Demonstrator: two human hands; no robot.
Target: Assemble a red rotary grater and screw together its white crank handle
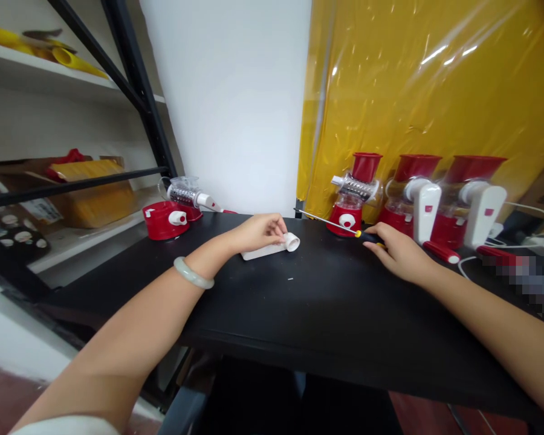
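Note:
My left hand (263,232) is closed, its fingertips pressed against a white plastic crank arm (263,251) near the round socket at its right end. The arm lies on the black table, and my palm and fingers hide much of it. Away to the right, my right hand (392,248) is wrapped round the black and yellow handle of a screwdriver (333,225). Its long metal shaft points left and slightly up, in front of a red rotary grater (347,211) without a crank.
Two rotary graters with cranks fitted, one (412,199) beside another (474,199), stand at the right. A red grater base (165,220) and a grater lying over (188,196) are at the back left. A small white scrap (291,278) lies mid-table. Shelving (140,103) rises at the left.

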